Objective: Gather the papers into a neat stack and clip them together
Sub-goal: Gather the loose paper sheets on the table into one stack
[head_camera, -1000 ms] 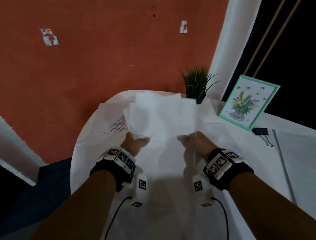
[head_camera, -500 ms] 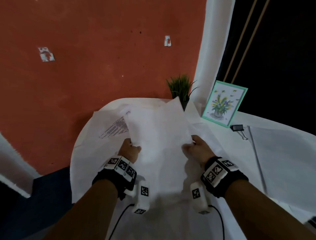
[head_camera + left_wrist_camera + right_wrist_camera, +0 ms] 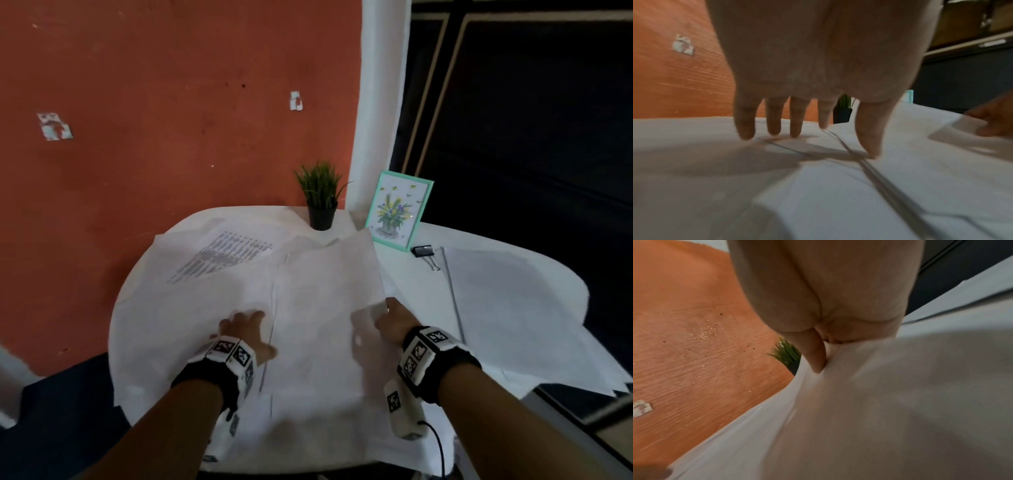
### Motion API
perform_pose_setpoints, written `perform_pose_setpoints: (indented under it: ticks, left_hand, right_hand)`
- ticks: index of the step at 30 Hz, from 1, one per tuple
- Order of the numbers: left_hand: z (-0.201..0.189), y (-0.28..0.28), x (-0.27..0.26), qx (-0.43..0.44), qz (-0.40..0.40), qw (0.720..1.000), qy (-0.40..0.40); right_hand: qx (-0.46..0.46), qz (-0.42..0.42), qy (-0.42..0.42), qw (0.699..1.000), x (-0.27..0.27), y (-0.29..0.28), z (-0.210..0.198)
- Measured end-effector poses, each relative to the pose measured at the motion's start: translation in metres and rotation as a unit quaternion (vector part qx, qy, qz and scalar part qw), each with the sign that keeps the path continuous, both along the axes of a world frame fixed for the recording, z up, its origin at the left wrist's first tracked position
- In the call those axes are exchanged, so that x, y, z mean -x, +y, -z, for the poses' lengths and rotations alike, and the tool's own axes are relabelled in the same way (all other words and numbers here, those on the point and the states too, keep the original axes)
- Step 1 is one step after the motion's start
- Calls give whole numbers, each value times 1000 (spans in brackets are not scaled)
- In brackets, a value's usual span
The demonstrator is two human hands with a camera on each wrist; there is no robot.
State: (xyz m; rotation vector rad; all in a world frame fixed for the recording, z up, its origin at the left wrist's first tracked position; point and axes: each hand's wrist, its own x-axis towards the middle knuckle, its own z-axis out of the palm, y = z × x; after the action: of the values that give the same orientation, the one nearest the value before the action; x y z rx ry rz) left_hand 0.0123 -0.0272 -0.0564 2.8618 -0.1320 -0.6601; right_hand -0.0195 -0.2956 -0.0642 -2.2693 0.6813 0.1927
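A loose stack of white papers (image 3: 325, 308) lies flat on the round white table (image 3: 144, 274). My left hand (image 3: 245, 325) rests on the sheets by the stack's left edge. In the left wrist view its fingertips (image 3: 745, 131) are straight and spread, touching paper. My right hand (image 3: 390, 318) pinches the stack's right edge; the right wrist view shows the thumb (image 3: 813, 356) pressing the paper (image 3: 879, 402) against the fingers. A printed sheet (image 3: 226, 258) sticks out at the back left. A black binder clip (image 3: 423, 251) lies at the back right, away from both hands.
A small potted plant (image 3: 320, 202) and a green-framed flower picture (image 3: 397, 209) stand at the table's back edge. More white sheets (image 3: 513, 308) lie to the right and overhang the table. An orange wall stands behind.
The papers, held up off the table in both hands before, now lie flat. My left hand has let go and spread its fingers on them. The right hand still holds the edge.
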Motion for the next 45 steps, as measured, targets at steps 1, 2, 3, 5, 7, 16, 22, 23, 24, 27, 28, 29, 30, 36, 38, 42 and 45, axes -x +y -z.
perform_pose_setpoints:
  ticks: [1,2,3,5,7,16,22,23,24,27,28,29,30,36,38,42,45]
  left_hand:
    - [1,-1,3,-29,26,999,25]
    - [2,-1,6,-47,40,997,41]
    - [4,-2,7,-57,47,996,45]
    - [7,-3,9,-68,49,996,37]
    - [11,-4,9,-69,46,996,23]
    - [28,1,1,-61,53,997,-10]
    - [36,3,-4,-63,51,997,-8]
    - [39,5,-6,-64,50,997,-6]
    - [41,7,-8,-65,52,996,-7]
    - [46,10,-11,-68,48,996,-10]
    - [46,10,-11,-69,47,996,-8]
    - [47,11,-11,-70,47,996,-8]
    - [47,12,-11,-69,47,996,-9]
    - [42,11,-5,-70,40,997,-8]
    - [37,10,-1,-65,32,997,1]
    - [24,4,9,-58,26,998,9]
    - [14,1,13,-65,30,997,19]
  right_hand:
    - [2,5,13,1000,6,-6,-1]
    - [2,7,21,1000,12,-13,-2]
    - [2,13,25,1000,19,-19,-3]
    - [7,17,4,1000,31,-31,-7]
    - [7,23,-27,999,42,-44,-16]
    - [-37,130,-137,981,77,-151,-66]
    - [57,177,-107,977,85,-233,-92]
    - [74,177,-89,977,85,-246,-93]
    - [93,181,-76,976,86,-258,-91]
    - [148,192,-6,970,90,-292,-73]
    - [155,192,9,969,91,-300,-63]
    - [163,195,25,967,92,-305,-54]
    - [164,198,31,966,92,-308,-47]
    - [188,227,61,954,85,-310,-24]
    - [196,224,73,952,82,-312,-25]
    - [243,194,86,947,67,-335,-25]
    - [277,149,51,948,50,-288,-57]
